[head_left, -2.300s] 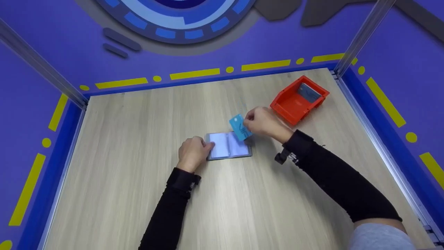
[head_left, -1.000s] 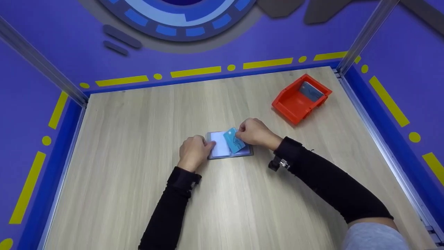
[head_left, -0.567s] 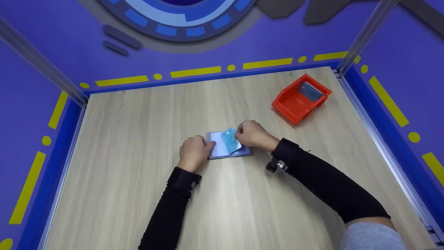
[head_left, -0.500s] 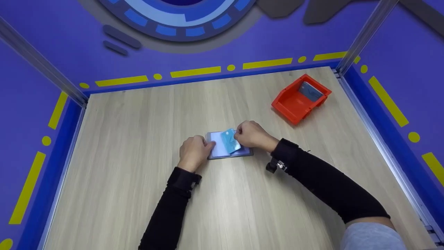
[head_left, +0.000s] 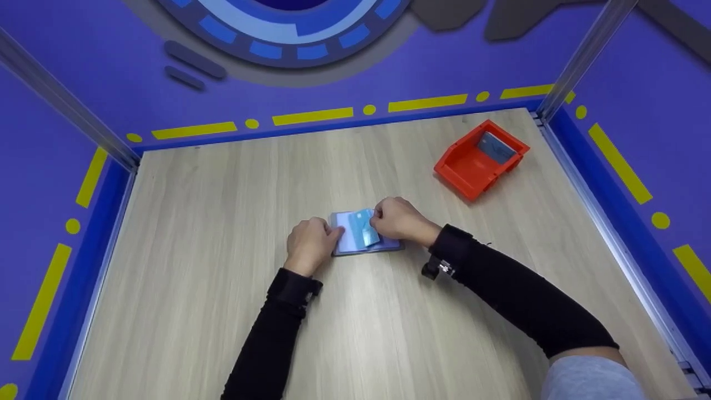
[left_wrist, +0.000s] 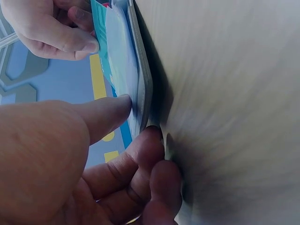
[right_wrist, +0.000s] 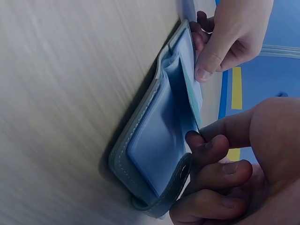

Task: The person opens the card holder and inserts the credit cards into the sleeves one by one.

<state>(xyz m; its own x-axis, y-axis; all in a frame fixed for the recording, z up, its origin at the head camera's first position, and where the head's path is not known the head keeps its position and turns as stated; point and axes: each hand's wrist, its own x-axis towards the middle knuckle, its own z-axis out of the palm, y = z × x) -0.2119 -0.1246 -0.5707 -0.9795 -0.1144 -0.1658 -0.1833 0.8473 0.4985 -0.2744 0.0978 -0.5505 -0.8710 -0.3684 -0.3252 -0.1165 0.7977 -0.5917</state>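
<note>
A small card holder [head_left: 345,240] lies open on the table, showing clear plastic sleeves. My left hand [head_left: 309,244] pinches its left edge, thumb on the top sleeve and fingertips at the underside in the left wrist view. Between thumb and index finger, my right hand [head_left: 400,218] holds a light blue card [head_left: 364,230], slanted over the middle fold. The right wrist view shows the card [right_wrist: 190,93] edge-on, its lower end at the fold between the sleeves. There a grey strap [right_wrist: 173,187] with a snap button curls up beside the right fingers.
An orange-red plastic bin [head_left: 464,172] stands at the back right of the wooden table [head_left: 233,189], with a dark grey card [head_left: 496,147] leaning inside it. Blue-purple walls [head_left: 311,94] with yellow markings enclose the back and both sides.
My right hand has come left and nearer, bringing the blue card from above the right page to the middle fold. The card now stands more tilted. My left hand has stayed put.
</note>
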